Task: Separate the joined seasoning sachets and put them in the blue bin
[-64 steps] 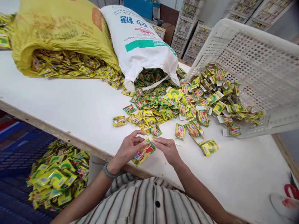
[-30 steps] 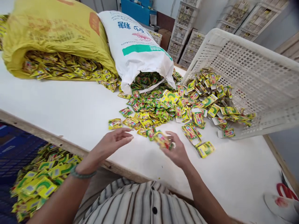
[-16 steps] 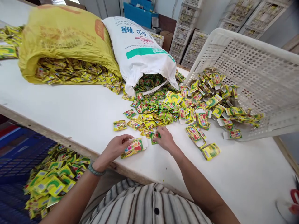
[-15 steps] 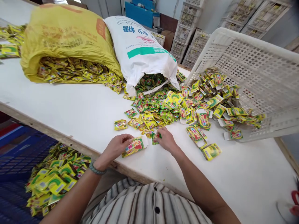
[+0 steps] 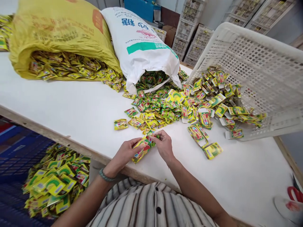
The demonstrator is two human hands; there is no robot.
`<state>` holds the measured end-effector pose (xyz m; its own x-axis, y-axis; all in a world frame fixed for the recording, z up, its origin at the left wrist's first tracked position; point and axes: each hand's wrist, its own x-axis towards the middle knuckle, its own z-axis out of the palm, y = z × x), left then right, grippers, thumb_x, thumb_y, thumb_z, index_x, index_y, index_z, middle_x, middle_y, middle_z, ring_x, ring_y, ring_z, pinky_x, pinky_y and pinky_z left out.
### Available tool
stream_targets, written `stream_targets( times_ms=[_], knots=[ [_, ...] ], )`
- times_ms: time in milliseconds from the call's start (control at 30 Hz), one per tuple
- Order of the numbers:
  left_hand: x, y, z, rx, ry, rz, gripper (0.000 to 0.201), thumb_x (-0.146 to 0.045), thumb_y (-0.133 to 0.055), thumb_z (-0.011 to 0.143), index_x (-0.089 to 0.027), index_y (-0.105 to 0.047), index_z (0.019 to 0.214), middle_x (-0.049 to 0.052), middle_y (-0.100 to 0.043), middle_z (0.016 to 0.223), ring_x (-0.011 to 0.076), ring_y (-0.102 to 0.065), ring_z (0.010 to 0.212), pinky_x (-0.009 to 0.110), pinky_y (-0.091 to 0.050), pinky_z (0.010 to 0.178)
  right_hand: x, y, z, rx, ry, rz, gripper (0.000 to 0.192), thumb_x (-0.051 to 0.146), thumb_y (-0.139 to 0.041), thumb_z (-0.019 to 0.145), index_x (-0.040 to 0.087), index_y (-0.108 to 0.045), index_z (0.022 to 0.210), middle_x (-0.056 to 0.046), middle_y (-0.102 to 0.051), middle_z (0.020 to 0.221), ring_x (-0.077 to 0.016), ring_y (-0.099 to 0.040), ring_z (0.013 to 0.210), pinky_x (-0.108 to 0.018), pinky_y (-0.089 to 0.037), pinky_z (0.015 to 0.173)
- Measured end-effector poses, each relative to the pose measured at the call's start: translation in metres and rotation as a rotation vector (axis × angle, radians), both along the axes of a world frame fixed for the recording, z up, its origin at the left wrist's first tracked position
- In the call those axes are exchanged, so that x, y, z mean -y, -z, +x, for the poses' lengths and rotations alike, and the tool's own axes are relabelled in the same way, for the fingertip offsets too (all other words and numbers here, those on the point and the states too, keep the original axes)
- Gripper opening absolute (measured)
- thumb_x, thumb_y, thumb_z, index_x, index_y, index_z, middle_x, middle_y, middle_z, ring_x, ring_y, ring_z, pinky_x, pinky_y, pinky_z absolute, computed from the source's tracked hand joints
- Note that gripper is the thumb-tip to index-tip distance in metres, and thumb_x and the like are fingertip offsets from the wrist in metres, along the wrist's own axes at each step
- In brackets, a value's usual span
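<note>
Both hands meet at lower centre of the frame.
Left hand (image 5: pixel 125 152) and right hand (image 5: pixel 164 145) pinch inward, fingertips nearly touching, forearms angling up from the bottom edge.

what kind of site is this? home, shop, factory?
Most likely a small packing workshop: bulk sacks spill candy packets over a white table, perforated crates are stacked behind, and both hands work one small box.

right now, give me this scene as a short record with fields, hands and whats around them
left hand: left hand holds a small carton by its lower end
right hand: right hand pinches a sachet at the carton's open top
table: white table
nearby: loose sachet pile, white sack, yellow sack, tipped white crate
below left: filled cartons in a blue bin
</note>
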<state>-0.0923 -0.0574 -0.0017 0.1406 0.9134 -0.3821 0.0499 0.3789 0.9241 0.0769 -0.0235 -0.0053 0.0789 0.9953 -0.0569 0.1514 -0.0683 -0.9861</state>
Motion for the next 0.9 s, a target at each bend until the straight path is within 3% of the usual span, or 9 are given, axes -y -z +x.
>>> stream_targets(
  times_ms=[200, 367, 467, 567, 667, 733, 800, 900],
  knots=[
    [0.001, -0.008, -0.002, 0.161, 0.031, -0.098, 0.054, -0.048, -0.078, 0.066, -0.016, -0.069, 0.108, 0.007, -0.075, 0.098, 0.023, -0.068, 0.081, 0.03, -0.052, 0.071, 0.0, -0.004, -0.001, -0.028, 0.064, 0.004, 0.03, 0.044, -0.072, 0.066, 0.02, -0.055, 0.066, 0.003, -0.057, 0.062, -0.0117, -0.047, 0.056, -0.026, -0.041, 0.056],
    [0.004, -0.019, -0.005, 0.201, -0.053, -0.138, 0.055, -0.049, -0.082, 0.06, -0.014, -0.07, 0.101, 0.007, -0.076, 0.087, 0.0214, -0.068, 0.074, 0.029, -0.051, 0.066, 0.005, 0.001, -0.005, 0.024, 0.036, -0.002, 0.03, 0.045, -0.074, 0.066, 0.02, -0.058, 0.064, 0.002, -0.062, 0.066, -0.0138, -0.051, 0.064, -0.027, -0.042, 0.062],
    [0.006, -0.022, -0.008, 0.151, -0.075, -0.136, 0.058, -0.051, -0.082, 0.057, -0.014, -0.07, 0.101, 0.008, -0.076, 0.089, 0.0219, -0.068, 0.073, 0.029, -0.051, 0.065, 0.007, 0.001, -0.003, 0.139, -0.03, 0.018, 0.029, 0.047, -0.073, 0.068, 0.02, -0.062, 0.065, 0.0, -0.065, 0.072, -0.0161, -0.054, 0.072, -0.027, -0.042, 0.066],
    [0.007, -0.023, -0.014, 0.117, -0.094, -0.132, 0.06, -0.052, -0.082, 0.057, -0.013, -0.069, 0.102, 0.008, -0.076, 0.092, 0.0235, -0.069, 0.074, 0.03, -0.052, 0.065, 0.002, -0.003, 0.0, 0.241, -0.185, 0.048, 0.033, 0.049, -0.06, 0.081, 0.021, -0.064, 0.065, 0.001, -0.065, 0.07, -0.016, -0.055, 0.071, -0.027, -0.043, 0.065],
    [0.005, -0.022, -0.022, 0.115, -0.16, -0.148, 0.058, -0.05, -0.083, 0.056, -0.015, -0.069, 0.1, 0.007, -0.076, 0.089, 0.0219, -0.069, 0.073, 0.029, -0.054, 0.065, -0.01, -0.004, 0.001, 0.405, -0.232, 0.182, 0.029, 0.042, -0.051, 0.091, 0.021, -0.068, 0.082, -0.002, -0.069, 0.079, -0.0169, -0.06, 0.075, -0.029, -0.047, 0.072],
    [0.003, -0.02, -0.029, 0.097, -0.222, -0.152, 0.056, -0.048, -0.084, 0.055, -0.016, -0.069, 0.099, 0.005, -0.077, 0.086, 0.02, -0.069, 0.071, 0.027, -0.054, 0.064, -0.018, 0.0, 0.001, 0.612, -0.319, 0.349, 0.023, 0.035, -0.058, 0.088, 0.02, -0.067, 0.102, -0.007, -0.071, 0.102, -0.0214, -0.062, 0.094, -0.034, -0.047, 0.085],
    [0.002, -0.019, -0.033, 0.067, -0.268, -0.154, 0.057, -0.046, -0.085, 0.054, -0.016, -0.069, 0.099, 0.004, -0.077, 0.084, 0.0193, -0.07, 0.07, 0.027, -0.054, 0.063, -0.023, 0.006, 0.002, 0.812, -0.478, 0.48, 0.033, 0.025, -0.06, 0.086, 0.019, -0.062, 0.118, -0.012, -0.064, 0.123, -0.0257, -0.056, 0.113, -0.039, -0.045, 0.094],
    [0.002, -0.017, -0.034, 0.039, -0.297, -0.16, 0.063, -0.045, -0.086, 0.053, -0.014, -0.066, 0.104, 0.004, -0.077, 0.084, 0.0196, -0.07, 0.069, 0.027, -0.054, 0.061, -0.023, 0.014, 0.007, 0.955, -0.571, 0.523, 0.039, 0.011, -0.05, 0.086, 0.018, -0.059, 0.124, -0.015, -0.063, 0.125, -0.0259, -0.056, 0.115, -0.041, -0.044, 0.095]
  ],
)
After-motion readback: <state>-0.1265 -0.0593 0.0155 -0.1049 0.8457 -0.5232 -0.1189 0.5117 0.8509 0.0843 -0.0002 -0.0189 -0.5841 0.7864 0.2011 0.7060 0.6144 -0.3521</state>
